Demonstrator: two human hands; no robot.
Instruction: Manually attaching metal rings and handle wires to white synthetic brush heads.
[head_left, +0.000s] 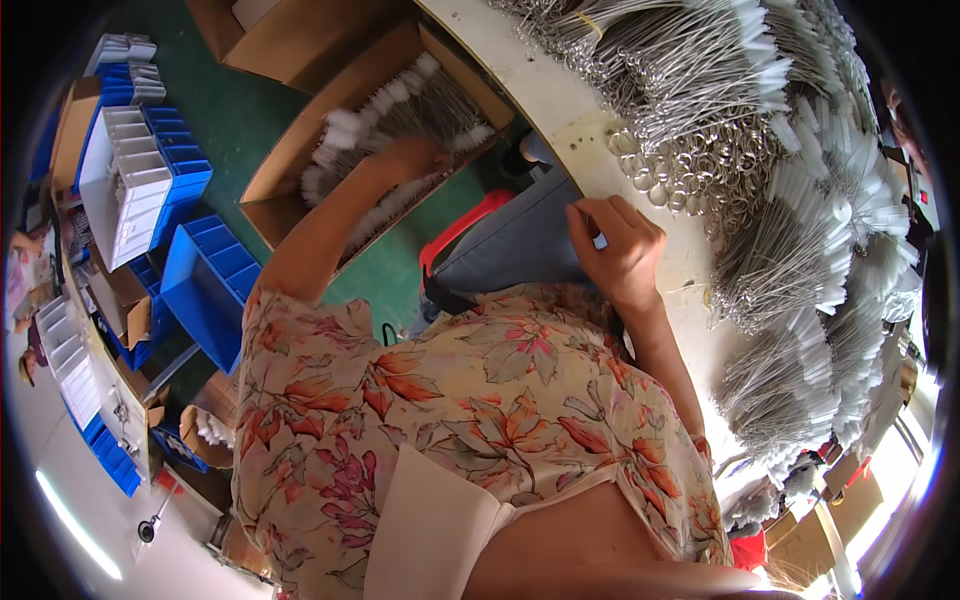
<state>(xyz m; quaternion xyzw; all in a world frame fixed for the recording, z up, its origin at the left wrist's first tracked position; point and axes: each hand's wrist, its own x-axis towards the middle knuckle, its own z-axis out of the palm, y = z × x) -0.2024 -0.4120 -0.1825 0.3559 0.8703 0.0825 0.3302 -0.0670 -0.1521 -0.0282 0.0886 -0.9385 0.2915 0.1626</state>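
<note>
My left hand (412, 158) reaches into an open cardboard box (285, 150) on the left. It is over a layer of thin wire brushes (370, 135) with white bristle ends. Its fingers are blurred and partly hidden, so what they hold, if anything, does not show. My right hand (622, 245) is beside the table edge, above my leg, with its fingers curled and thumb and forefinger close together. A small pale spot shows between them, too small to name. Just right of it, large bundles of wire brushes (690, 90) with looped ends lie heaped on the pale table (590, 150).
A second cardboard box (290, 45) stands behind the first on the green floor (215, 110). Blue bins (212, 285) and white divided trays (132, 185) are stacked at left. A red curved rail (465, 228) runs beside my leg. Metal rings (690, 180) hang at the heap's near side.
</note>
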